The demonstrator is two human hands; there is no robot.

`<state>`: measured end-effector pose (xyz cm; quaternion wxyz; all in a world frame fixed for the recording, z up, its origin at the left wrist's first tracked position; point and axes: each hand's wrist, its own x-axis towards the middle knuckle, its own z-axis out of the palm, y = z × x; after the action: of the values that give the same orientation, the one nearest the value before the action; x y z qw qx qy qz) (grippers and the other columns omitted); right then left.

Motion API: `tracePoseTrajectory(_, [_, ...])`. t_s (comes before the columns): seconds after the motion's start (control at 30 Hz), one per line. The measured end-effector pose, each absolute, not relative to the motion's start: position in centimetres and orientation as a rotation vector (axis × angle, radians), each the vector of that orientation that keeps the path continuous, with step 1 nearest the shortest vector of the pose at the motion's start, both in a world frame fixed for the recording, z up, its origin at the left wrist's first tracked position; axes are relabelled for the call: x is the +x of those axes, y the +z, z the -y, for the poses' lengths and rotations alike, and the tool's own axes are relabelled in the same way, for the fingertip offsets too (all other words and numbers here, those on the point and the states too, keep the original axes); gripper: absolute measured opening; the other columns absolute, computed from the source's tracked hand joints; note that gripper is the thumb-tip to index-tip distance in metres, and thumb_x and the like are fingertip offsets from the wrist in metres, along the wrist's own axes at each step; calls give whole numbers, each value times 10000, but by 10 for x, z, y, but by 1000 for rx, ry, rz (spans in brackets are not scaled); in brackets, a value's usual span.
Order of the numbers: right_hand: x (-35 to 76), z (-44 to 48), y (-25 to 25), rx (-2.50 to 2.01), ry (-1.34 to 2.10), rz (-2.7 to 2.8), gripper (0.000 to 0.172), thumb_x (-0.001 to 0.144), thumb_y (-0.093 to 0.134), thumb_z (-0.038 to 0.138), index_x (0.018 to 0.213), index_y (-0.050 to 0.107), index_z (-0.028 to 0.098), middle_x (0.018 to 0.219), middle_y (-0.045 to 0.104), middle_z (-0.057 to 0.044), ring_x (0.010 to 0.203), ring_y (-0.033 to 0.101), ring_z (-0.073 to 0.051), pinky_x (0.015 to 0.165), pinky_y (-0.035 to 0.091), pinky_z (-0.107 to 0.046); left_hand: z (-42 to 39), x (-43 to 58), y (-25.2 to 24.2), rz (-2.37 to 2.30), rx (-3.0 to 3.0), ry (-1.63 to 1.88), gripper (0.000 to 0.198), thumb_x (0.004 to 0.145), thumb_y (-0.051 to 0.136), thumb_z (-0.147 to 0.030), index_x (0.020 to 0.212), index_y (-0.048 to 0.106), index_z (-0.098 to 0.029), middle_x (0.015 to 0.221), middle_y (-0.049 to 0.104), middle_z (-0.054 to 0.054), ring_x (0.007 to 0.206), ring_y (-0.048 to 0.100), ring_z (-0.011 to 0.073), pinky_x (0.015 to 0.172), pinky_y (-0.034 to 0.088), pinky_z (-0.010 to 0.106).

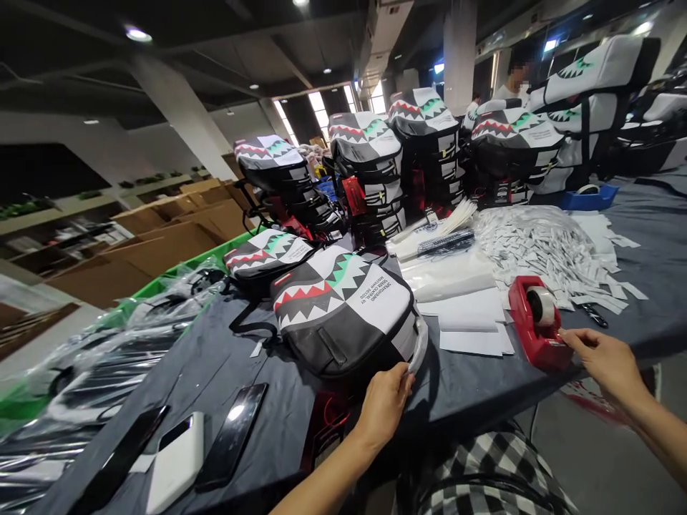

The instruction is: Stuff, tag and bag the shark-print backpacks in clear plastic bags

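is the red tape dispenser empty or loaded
Loaded: a pale tape roll sits inside the red dispenser. How much tape is left, I cannot tell.

Head cam, fwd/down, tilted, nr table (pixel 209 365)

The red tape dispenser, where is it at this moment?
In the head view, the red tape dispenser is right of centre on the dark tablecloth, between the white papers and the person's right hand.

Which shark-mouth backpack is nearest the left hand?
The frontmost backpack, its lower right corner beside the left hand. The others sit farther back: the second backpack just behind it at left, the stacked backpacks beyond.
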<state>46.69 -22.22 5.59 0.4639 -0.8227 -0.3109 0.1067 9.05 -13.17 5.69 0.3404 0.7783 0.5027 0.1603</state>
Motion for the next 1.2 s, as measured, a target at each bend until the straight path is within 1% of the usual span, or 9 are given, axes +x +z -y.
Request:
tracePoseTrajectory(0.13, [444,248,42,-1948,285,729,569,635,603,813,769,648,262,767,693,-84,595,513,-218,581,405,-387,131,87,53,-1183,1977,488,257,976,459,-317,969,694,-213,851,775,58,792,754,206,685,508,243])
tracePoseTrajectory(0.23, [420,255,17,-1651,528,350,619,509,755,796,749,568,258,639,589,1,546,467,-155,475,365,-290,129,86,52,-1122,1933,537,287,963,483,-381,942,706,-202,839,773,57,806,750,209,710,518,247])
tracePoseTrajectory(0.37, [370,239,-1,-1210,980,167,689,347,962,599,638,459,228,580,411,74,515,348,-75,412,277,-192,129,86,61,-1125,1897,525,311,934,524,-411,907,724,-174,816,759,41,763,718,190,685,491,234])
tracePoseTrajectory(0.5, [301,216,-2,-1094,1505,416,630,568,890,689,680,490,215,547,388,80,463,269,-49,408,220,-185,130,86,73,-1134,1872,452,331,783,742,-464,918,739,-162,757,710,-4,672,628,152,615,432,216])
tracePoseTrajectory(0.63, [258,188,-4,-1051,1453,755,633,689,749,799,734,511,214,508,386,85,461,290,-58,441,220,-189,131,87,78,-1163,1815,473,529,592,881,-590,827,707,-150,742,679,-9,659,581,138,595,416,214])
tracePoseTrajectory(0.77, [243,167,-6,-1070,1377,845,647,674,727,827,723,505,221,544,415,74,476,313,-75,431,235,-206,133,92,71,-1244,1817,512,578,574,871,-654,808,707,-151,696,641,-28,612,523,113,572,396,216])
tracePoseTrajectory(0.83, [239,163,-7,-1079,1348,856,647,672,720,833,718,506,224,551,426,70,475,318,-78,428,240,-211,133,94,66,-1300,1830,545,555,629,830,-673,766,690,-153,676,636,-27,609,534,115,566,400,213])
tracePoseTrajectory(0.97, [237,164,-13,-1114,1290,924,645,677,695,851,726,550,224,534,465,56,471,376,-90,431,286,-219,133,96,57,-1312,1762,632,450,894,587,-587,764,664,-162,680,683,13,608,638,140,575,467,218])
tracePoseTrajectory(1.2, [237,155,-17,-1043,1549,878,675,608,733,843,776,556,213,561,552,52,457,450,-87,416,308,-198,133,92,55,-1221,1777,600,356,952,544,-456,1086,711,-172,745,739,27,628,688,156,642,563,250])
